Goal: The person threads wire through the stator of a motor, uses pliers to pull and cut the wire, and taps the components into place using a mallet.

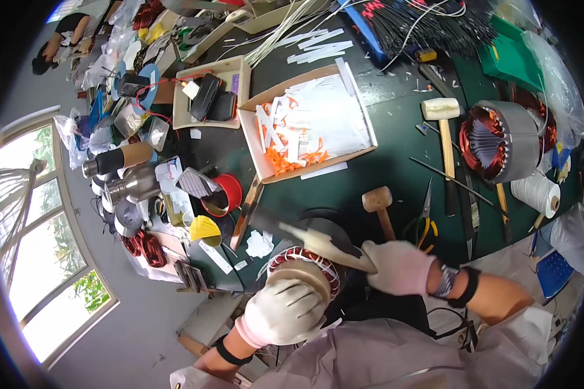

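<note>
A ring of copper windings laced with white cord (336, 279) sits before me in a dark round housing, most likely a motor stator. Against its middle stands a round beige wooden block (305, 275). My left hand (285, 312), in a white glove, is closed over the near side of this block, its fingertips partly hidden. My right hand (397, 267), gloved too, grips a wooden-handled tool (321, 245). The tool slants across the far side of the windings, smeared by motion, so its head cannot be made out.
A tan mallet (377, 200), yellow-handled scissors (427, 223) and a white-headed mallet (441, 109) lie on the green table. Beyond are a cardboard box (245, 123) of paper strips, another stator (516, 139) and a white cord spool (535, 194). Steel bottles (136, 183) stand left.
</note>
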Demonstrator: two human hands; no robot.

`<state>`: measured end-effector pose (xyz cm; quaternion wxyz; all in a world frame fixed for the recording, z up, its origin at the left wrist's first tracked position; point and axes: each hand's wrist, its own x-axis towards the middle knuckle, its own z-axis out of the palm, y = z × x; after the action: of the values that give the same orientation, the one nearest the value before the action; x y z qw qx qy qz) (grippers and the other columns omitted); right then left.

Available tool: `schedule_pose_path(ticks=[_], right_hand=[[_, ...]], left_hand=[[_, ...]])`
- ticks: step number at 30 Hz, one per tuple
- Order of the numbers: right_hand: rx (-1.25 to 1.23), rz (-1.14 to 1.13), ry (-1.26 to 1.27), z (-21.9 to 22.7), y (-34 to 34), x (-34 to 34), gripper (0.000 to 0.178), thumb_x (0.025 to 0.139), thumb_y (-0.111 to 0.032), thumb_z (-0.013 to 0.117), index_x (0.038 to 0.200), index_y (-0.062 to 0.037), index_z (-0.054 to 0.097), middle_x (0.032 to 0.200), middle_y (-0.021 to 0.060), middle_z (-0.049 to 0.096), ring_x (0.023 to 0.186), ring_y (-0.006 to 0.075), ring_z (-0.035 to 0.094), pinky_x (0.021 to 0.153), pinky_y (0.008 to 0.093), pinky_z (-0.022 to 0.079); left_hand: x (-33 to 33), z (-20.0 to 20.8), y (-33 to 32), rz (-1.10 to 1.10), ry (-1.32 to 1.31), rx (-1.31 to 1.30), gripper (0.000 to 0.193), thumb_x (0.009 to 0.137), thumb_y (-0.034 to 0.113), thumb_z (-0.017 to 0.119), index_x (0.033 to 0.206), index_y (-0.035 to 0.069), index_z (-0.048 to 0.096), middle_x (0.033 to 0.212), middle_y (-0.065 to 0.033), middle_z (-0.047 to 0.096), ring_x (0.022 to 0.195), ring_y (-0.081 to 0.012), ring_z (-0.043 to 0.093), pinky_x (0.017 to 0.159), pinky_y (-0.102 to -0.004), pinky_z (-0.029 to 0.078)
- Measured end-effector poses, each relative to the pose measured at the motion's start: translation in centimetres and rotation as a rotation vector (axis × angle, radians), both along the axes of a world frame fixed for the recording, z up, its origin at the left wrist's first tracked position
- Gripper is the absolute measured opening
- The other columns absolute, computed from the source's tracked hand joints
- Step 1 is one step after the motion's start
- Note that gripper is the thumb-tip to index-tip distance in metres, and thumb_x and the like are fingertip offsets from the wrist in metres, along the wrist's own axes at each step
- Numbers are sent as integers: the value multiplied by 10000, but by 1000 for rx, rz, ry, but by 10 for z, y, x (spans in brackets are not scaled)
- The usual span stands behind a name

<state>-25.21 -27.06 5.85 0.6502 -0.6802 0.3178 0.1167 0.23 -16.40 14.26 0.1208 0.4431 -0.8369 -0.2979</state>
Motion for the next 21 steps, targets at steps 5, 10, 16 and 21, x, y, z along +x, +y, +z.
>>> schedule_pose_path(ticks=[5, 10, 16, 21], right_hand=[[-240, -178, 3, 10, -15, -6, 214, 903, -191, 653, 994, -1, 616, 804, 233, 697, 793, 440, 725, 710, 521, 574], [-138, 129, 22, 8, -1, -8, 287, 907, -221, 663, 1081, -7, 583, 815, 210, 719, 803, 430, 732, 736, 528, 583], [-108, -44, 1, -3, 16, -13, 299, 890, -195, 691, 1047, 14, 547, 778, 229, 688, 802, 450, 719, 715, 522, 575], [-211, -125, 170, -1, 8, -22, 282, 897, -206, 681, 1042, 0, 553, 753, 231, 678, 774, 455, 710, 690, 538, 565]], left_hand=[[-22, 5, 6, 299, -124, 25, 354, 604, 232, 856, 924, 120, 753, 991, -49, 719, 952, -290, 702, 878, -455, 556], [-22, 2, 13, 269, -100, -29, 319, 614, 217, 833, 917, 130, 782, 1026, -21, 736, 975, -270, 703, 837, -419, 581], [-14, 0, 4, 9, -111, 0, 320, 647, 283, 821, 942, 160, 793, 1065, -8, 745, 1004, -244, 703, 855, -403, 585], [-22, 6, 4, 76, -132, 39, 362, 629, 254, 831, 969, 140, 784, 1054, -19, 740, 1003, -249, 700, 866, -409, 578]])
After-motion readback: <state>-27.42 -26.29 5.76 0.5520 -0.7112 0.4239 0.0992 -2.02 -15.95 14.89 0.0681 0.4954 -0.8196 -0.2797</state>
